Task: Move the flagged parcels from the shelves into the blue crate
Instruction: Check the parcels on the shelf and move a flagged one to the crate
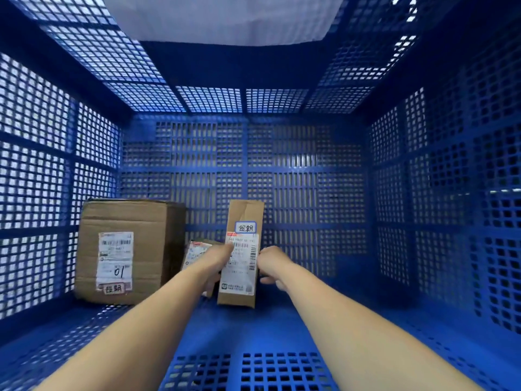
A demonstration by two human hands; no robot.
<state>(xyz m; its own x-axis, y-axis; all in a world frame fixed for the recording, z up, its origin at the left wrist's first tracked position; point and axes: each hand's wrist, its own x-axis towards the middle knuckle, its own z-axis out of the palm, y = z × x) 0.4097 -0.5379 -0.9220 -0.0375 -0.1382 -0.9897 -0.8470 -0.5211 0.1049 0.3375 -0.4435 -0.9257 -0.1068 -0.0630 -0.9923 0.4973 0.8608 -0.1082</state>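
Warehouse sorting spot: blue crate (310,170) (mesh-walled), labelled cardboard parcels (124,249).

Two bare forearms, no sleeves, left grip (218,261), right grip (275,266)

Pale floor (31,190) glimpsed through perforated mesh, white sheet (222,18) overhead, dim bluish light

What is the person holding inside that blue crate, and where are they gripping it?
A slim cardboard parcel, standing upright. The left hand grips its left edge over the white label; the right hand holds its right edge at about the same height.
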